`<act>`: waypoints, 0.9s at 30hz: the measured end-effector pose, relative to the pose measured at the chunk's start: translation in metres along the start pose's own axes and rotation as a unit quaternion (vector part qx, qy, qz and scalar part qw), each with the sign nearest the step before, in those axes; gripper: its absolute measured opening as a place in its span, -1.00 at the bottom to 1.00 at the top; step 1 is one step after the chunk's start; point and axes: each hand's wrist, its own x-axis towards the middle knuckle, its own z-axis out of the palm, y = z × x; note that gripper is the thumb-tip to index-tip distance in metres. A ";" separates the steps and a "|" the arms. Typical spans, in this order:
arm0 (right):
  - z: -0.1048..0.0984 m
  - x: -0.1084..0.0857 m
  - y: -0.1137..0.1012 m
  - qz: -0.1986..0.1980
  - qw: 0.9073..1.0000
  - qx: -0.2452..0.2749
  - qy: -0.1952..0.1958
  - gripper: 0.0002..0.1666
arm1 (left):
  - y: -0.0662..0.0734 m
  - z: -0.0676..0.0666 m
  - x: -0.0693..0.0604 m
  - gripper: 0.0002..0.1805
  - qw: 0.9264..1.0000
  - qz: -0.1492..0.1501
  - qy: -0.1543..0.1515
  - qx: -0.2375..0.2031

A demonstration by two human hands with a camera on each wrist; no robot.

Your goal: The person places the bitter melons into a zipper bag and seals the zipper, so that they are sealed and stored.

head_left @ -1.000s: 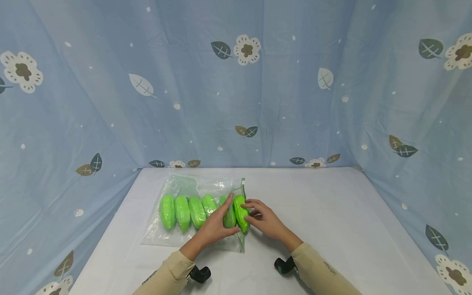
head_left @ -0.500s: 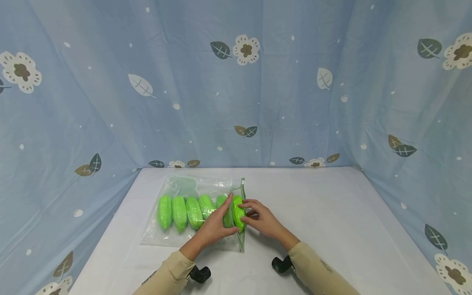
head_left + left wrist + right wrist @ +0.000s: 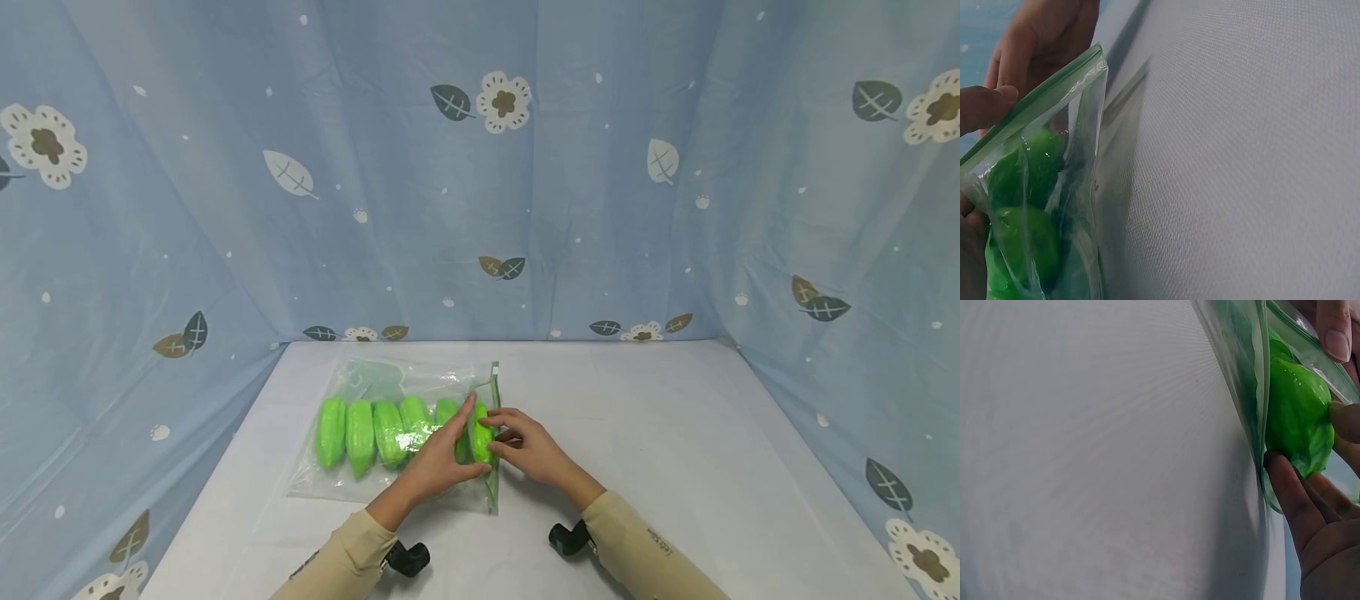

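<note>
A clear zip bag (image 3: 330,485) with a green-edged mouth lies flat on the left part of the table. Inside sits a row of several bright green, ridged bitter melons (image 3: 360,437), most of them side by side. My left hand (image 3: 429,465) holds the bag at its mouth, thumb and index finger spread apart along the opening. At that mouth is another bitter melon (image 3: 1300,415), glossy and largely within the rim. The fingers and thumb of my right hand (image 3: 534,447) hold its right side. My left hand hides part of the row.
A white cloth covers the table (image 3: 637,417). Blue patterned curtain (image 3: 600,208) hangs behind and at both sides. Black wrist devices (image 3: 407,558) stick out beneath both sleeves.
My right hand has moved a little left, carrying the last bitter melon farther into the bag mouth. The melons inside have shifted slightly left. My left hand stays nearly still.
</note>
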 end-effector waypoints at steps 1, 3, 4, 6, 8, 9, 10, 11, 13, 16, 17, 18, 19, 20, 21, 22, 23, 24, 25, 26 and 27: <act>0.000 0.000 0.000 0.000 1.000 -0.001 -0.001 -0.51 | 0.000 0.000 0.000 0.22 1.000 0.000 0.000 -0.001; 0.000 0.001 -0.001 -0.001 1.000 -0.002 -0.002 -0.51 | 0.001 0.000 0.000 0.22 1.000 -0.001 0.000 -0.001; 0.001 0.002 0.000 -0.004 1.000 -0.003 -0.001 -0.51 | 0.001 0.000 -0.001 0.22 1.000 -0.001 0.000 0.000; 0.001 0.003 -0.001 -0.005 1.000 -0.004 -0.001 -0.51 | 0.001 0.000 -0.001 0.21 1.000 -0.001 -0.001 -0.001; 0.002 0.004 0.000 -0.007 1.000 -0.003 0.001 -0.51 | 0.001 0.000 -0.001 0.21 1.000 -0.001 -0.001 0.000; 0.002 0.004 0.000 -0.008 1.000 -0.003 0.002 -0.51 | 0.001 0.000 -0.001 0.20 1.000 0.000 -0.001 0.001; 0.002 0.004 0.001 -0.009 1.000 -0.003 0.002 -0.51 | 0.001 0.000 -0.001 0.20 1.000 0.001 -0.001 0.002; 0.002 0.005 0.000 -0.008 1.000 -0.001 0.002 -0.50 | 0.000 0.000 -0.001 0.20 1.000 0.001 -0.001 0.004; 0.002 0.005 0.001 -0.009 1.000 0.000 0.003 -0.50 | 0.000 0.000 -0.001 0.20 1.000 0.002 -0.001 0.008; 0.002 0.006 0.000 -0.009 1.000 -0.001 0.001 -0.49 | 0.000 0.001 -0.001 0.21 1.000 0.002 -0.001 0.012; 0.003 0.006 0.000 -0.008 1.000 0.000 0.001 -0.49 | 0.000 0.001 -0.001 0.21 1.000 0.001 -0.001 0.013; 0.003 0.007 0.000 -0.009 1.000 0.000 0.001 -0.49 | -0.001 0.001 -0.001 0.21 1.000 0.001 -0.001 0.012; 0.003 0.007 0.001 -0.010 1.000 0.002 0.001 -0.49 | -0.001 0.001 -0.001 0.21 1.000 0.001 0.000 0.012; 0.003 0.007 0.001 -0.010 1.000 0.003 0.001 -0.48 | -0.001 0.000 -0.001 0.21 1.000 0.001 0.000 0.011; 0.003 0.008 0.001 -0.010 1.000 0.004 0.002 -0.48 | -0.001 0.000 -0.001 0.21 1.000 0.001 0.001 0.010; 0.003 0.008 0.001 -0.011 1.000 0.006 0.002 -0.48 | -0.001 0.000 -0.001 0.21 1.000 0.002 0.001 0.008; 0.003 0.008 0.001 -0.010 1.000 0.007 0.002 -0.48 | -0.001 0.000 -0.001 0.20 1.000 0.003 0.002 0.007; 0.003 0.008 0.001 -0.010 1.000 0.008 0.003 -0.47 | 0.000 0.000 -0.001 0.20 1.000 0.003 0.001 0.008; 0.003 0.008 0.001 -0.008 1.000 0.009 0.003 -0.47 | 0.000 0.000 -0.001 0.20 1.000 0.003 0.000 0.008; 0.004 0.009 0.002 -0.007 1.000 0.009 0.003 -0.47 | 0.000 0.000 -0.001 0.20 1.000 0.003 0.000 0.008; 0.004 0.009 0.002 -0.005 1.000 0.008 0.003 -0.47 | 0.000 0.000 -0.001 0.21 1.000 0.003 0.000 0.008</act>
